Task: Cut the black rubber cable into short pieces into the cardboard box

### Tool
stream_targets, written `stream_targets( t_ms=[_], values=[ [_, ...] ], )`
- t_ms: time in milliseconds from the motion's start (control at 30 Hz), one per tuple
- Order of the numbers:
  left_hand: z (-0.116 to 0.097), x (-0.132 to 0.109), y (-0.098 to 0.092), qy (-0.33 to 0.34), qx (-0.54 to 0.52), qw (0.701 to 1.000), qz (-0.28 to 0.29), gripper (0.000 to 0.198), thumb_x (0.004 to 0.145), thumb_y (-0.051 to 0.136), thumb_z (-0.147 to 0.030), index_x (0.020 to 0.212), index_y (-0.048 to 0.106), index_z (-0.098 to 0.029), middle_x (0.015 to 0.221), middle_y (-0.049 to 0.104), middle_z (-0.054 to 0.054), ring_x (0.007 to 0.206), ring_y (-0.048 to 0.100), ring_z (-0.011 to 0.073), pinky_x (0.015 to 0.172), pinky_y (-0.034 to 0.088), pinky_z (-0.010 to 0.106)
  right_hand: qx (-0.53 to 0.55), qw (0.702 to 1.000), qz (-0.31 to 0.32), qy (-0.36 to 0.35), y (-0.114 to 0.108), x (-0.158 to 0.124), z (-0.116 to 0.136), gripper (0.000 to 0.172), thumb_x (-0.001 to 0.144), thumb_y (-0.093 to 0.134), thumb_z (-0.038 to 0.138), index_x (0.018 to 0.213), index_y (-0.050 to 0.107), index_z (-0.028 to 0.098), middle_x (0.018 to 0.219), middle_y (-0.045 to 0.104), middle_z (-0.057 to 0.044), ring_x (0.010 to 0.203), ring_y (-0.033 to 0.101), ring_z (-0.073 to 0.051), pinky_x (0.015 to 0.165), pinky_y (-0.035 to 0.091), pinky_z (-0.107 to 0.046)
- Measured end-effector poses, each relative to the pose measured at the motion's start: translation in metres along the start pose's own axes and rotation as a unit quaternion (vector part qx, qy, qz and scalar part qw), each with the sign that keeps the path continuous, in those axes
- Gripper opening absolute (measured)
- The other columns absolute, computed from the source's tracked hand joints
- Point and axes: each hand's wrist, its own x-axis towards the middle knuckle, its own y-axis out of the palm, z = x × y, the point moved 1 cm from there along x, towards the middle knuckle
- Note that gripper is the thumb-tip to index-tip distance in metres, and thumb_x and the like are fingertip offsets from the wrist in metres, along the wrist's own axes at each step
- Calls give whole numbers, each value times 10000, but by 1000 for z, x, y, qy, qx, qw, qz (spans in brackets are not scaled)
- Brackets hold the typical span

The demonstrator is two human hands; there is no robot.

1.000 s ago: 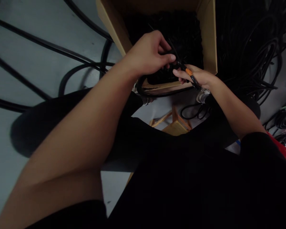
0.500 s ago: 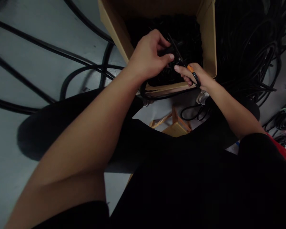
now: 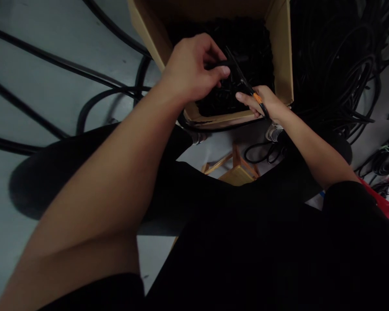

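Over the open cardboard box, my left hand pinches a black cable between thumb and fingers. Its end points right, toward the blades. My right hand is closed round a pair of scissors with orange and black handles. Their dark blades reach up and left, close to the cable end; whether they touch it I cannot tell in the dim light. Beneath both hands, many short black pieces fill the bottom of the box.
Thick black cables cross the grey floor on the left. A tangled heap of black cable lies right of the box. A small wooden stool shows between my legs. Something red is at the far right.
My left hand has shifted a little left with the cable. The scissors have stayed nearly in place, with their handles looking closer together. The whole view has slid slightly.
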Motion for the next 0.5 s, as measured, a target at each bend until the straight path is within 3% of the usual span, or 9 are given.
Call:
stream_targets(
  t_ms=[133, 267, 500],
  values=[
    [2, -1, 5, 21, 1, 999, 42, 111, 1055, 748, -372, 1151, 744, -316, 1328, 961, 67, 1048, 924, 259, 1106, 754, 460, 40, 999, 27, 6, -3, 3, -8, 678, 1069, 1074, 690, 938, 535, 300, 822, 552, 37, 749, 516, -175, 614, 526, -265],
    [1, -1, 4, 24, -10, 998, 66, 53, 1074, 723, -382, 1105, 700, -346, 1288, 974, 61, 1092, 926, 265, 1164, 750, 485, 29, 999, 9, -15, 0, 7, -18, 702, 1050, 1073, 740, 956, 546, 286, 843, 527, 38, 754, 534, -164, 641, 567, -271],
    [5, 5, 7, 15, -45, 997, 56, 106, 1159, 617, -295, 1069, 605, -349, 1190, 937, 65, 916, 833, 234, 972, 706, 436, 29, 1000, -7, -9, 6, 8, -25, 780, 953, 1065, 904, 959, 540, 328, 739, 500, 38, 714, 531, -211, 585, 593, -346]
  ],
)
